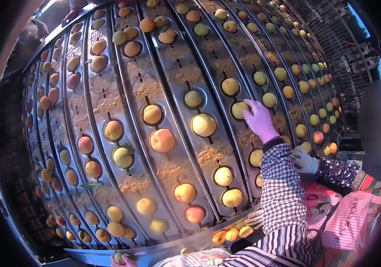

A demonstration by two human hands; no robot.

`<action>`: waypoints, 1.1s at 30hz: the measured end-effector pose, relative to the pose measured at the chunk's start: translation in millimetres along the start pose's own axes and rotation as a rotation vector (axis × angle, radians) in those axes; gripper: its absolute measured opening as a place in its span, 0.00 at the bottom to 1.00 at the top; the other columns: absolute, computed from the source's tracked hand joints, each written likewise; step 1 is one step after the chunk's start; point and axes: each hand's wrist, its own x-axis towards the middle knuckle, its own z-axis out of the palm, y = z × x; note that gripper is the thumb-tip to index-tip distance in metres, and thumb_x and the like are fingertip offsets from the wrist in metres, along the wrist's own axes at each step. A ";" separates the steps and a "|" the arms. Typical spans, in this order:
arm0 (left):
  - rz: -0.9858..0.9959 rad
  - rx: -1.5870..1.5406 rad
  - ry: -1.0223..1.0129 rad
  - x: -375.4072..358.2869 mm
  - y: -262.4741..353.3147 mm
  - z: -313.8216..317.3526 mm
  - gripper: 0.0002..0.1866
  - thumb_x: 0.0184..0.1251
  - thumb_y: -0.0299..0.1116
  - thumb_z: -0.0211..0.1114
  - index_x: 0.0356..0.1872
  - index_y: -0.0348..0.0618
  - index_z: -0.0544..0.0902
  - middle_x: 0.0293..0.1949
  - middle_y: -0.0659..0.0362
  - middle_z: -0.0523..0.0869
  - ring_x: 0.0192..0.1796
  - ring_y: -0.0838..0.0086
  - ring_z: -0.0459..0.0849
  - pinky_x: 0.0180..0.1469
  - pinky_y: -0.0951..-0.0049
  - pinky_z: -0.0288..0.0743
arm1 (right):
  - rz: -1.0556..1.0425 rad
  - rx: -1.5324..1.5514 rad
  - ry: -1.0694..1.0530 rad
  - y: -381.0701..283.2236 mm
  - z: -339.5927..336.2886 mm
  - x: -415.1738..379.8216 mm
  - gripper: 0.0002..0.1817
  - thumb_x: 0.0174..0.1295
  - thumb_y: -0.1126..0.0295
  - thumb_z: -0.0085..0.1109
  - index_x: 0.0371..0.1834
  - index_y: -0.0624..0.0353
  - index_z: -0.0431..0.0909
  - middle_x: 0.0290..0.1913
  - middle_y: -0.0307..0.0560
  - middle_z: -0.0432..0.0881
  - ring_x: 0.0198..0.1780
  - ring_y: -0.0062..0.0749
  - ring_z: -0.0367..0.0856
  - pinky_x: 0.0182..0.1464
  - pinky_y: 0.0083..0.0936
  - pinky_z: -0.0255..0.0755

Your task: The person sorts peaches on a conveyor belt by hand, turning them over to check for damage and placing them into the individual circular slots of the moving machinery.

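My right hand (261, 121), in a purple glove with a checkered sleeve, reaches over the metal slats. Its fingers close on the right side of a yellow apricot (239, 110) that sits in a round cup. My left hand (127, 261), also purple-gloved, shows only in part at the bottom edge and grips a greenish apricot (118, 257). Near my right hand, a yellow-green apricot (269, 100) with a leaf and a yellow apricot (230, 86) rest in cups. The metal slats (179, 155) carry apricots in pairs, with wet pulp smeared between them.
A co-worker's white-gloved hand (305, 161) is at the right, beside my forearm. Another pale glove (255, 219) shows behind my sleeve. Cut apricot halves (231, 234) lie at the near rim (172, 242). A wire mesh guard (332, 35) stands at the far right.
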 end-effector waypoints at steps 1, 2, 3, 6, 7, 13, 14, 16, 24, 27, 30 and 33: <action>0.000 -0.003 -0.040 0.8 9.9 -7.0 0.45 0.62 0.56 0.72 0.68 0.26 0.70 0.66 0.29 0.69 0.67 0.39 0.68 0.72 0.45 0.61 | -0.004 -0.067 -0.029 -4.5 -4.4 3.0 0.22 0.64 0.61 0.64 0.60 0.57 0.81 0.58 0.55 0.83 0.59 0.52 0.82 0.62 0.40 0.75; 0.002 -0.007 -0.076 2.3 14.8 -10.7 0.45 0.62 0.56 0.72 0.68 0.26 0.70 0.66 0.29 0.68 0.67 0.39 0.68 0.72 0.44 0.61 | -0.001 -0.089 -0.021 -9.5 -7.7 6.0 0.23 0.64 0.61 0.64 0.60 0.57 0.81 0.58 0.55 0.83 0.59 0.52 0.82 0.62 0.40 0.75; 0.019 0.020 -0.052 4.5 6.4 -7.3 0.45 0.62 0.56 0.72 0.68 0.26 0.70 0.66 0.29 0.69 0.66 0.40 0.69 0.72 0.44 0.62 | -0.001 -0.109 -0.014 -15.6 -9.4 10.8 0.23 0.63 0.60 0.64 0.60 0.57 0.81 0.58 0.55 0.83 0.59 0.52 0.82 0.62 0.40 0.75; 0.015 0.071 -0.019 11.6 -20.6 -2.1 0.45 0.62 0.55 0.72 0.68 0.26 0.70 0.65 0.29 0.69 0.66 0.40 0.69 0.71 0.44 0.62 | 0.004 -0.077 0.037 -40.3 -2.7 35.4 0.25 0.63 0.60 0.66 0.64 0.53 0.79 0.62 0.52 0.80 0.63 0.49 0.79 0.64 0.41 0.74; -0.018 0.067 -0.030 14.1 -19.5 -5.8 0.44 0.62 0.55 0.72 0.68 0.27 0.70 0.65 0.29 0.69 0.66 0.41 0.70 0.71 0.44 0.63 | -0.058 -0.124 0.085 -47.7 4.4 43.4 0.26 0.63 0.60 0.66 0.65 0.52 0.78 0.64 0.51 0.79 0.65 0.49 0.78 0.65 0.41 0.73; 0.007 -0.029 -0.001 35.4 -30.4 -12.9 0.44 0.63 0.54 0.71 0.69 0.28 0.70 0.66 0.30 0.69 0.66 0.42 0.69 0.71 0.45 0.62 | 0.030 -0.347 0.017 -53.2 38.4 68.6 0.28 0.65 0.61 0.64 0.70 0.43 0.74 0.70 0.47 0.72 0.68 0.48 0.75 0.67 0.45 0.72; 0.027 -0.052 -0.007 38.7 -28.3 -16.2 0.43 0.63 0.54 0.70 0.69 0.28 0.69 0.66 0.30 0.69 0.66 0.42 0.69 0.71 0.45 0.62 | 0.058 -0.339 0.015 -53.9 38.0 68.2 0.28 0.65 0.62 0.64 0.70 0.42 0.73 0.71 0.47 0.72 0.68 0.48 0.75 0.67 0.45 0.72; 0.000 0.018 -0.038 47.6 -29.0 -23.8 0.42 0.63 0.52 0.71 0.69 0.28 0.70 0.64 0.31 0.71 0.65 0.43 0.71 0.70 0.46 0.64 | 0.094 -0.353 0.033 -63.6 36.0 68.9 0.29 0.65 0.59 0.65 0.71 0.43 0.73 0.71 0.49 0.72 0.69 0.48 0.74 0.68 0.44 0.71; -0.035 -0.154 -0.097 88.0 -49.9 -40.0 0.42 0.62 0.52 0.70 0.68 0.27 0.70 0.64 0.33 0.70 0.64 0.44 0.72 0.69 0.46 0.65 | 0.159 -0.304 -0.169 -157.2 42.9 -22.0 0.31 0.65 0.46 0.64 0.62 0.57 0.78 0.60 0.57 0.81 0.58 0.55 0.82 0.62 0.46 0.75; 0.014 0.021 0.038 100.3 -95.3 -20.9 0.45 0.60 0.55 0.71 0.69 0.27 0.68 0.66 0.31 0.67 0.65 0.42 0.70 0.71 0.45 0.63 | 0.111 -0.284 -0.031 -166.5 62.1 -50.9 0.29 0.61 0.53 0.69 0.63 0.55 0.77 0.64 0.54 0.79 0.62 0.53 0.79 0.62 0.45 0.76; -0.033 0.111 -0.105 109.0 -104.5 -28.8 0.46 0.61 0.56 0.70 0.69 0.27 0.68 0.67 0.28 0.65 0.67 0.40 0.69 0.72 0.45 0.62 | -0.242 -0.379 0.191 -138.4 83.4 -66.4 0.30 0.57 0.58 0.72 0.63 0.53 0.77 0.67 0.52 0.76 0.66 0.52 0.75 0.64 0.45 0.74; -0.047 0.127 -0.001 110.8 -122.9 -17.9 0.46 0.62 0.56 0.70 0.70 0.27 0.67 0.68 0.25 0.63 0.68 0.37 0.67 0.73 0.43 0.60 | -0.198 -0.303 0.204 -139.1 82.6 -68.3 0.31 0.56 0.60 0.72 0.63 0.52 0.77 0.69 0.51 0.74 0.68 0.52 0.73 0.66 0.47 0.71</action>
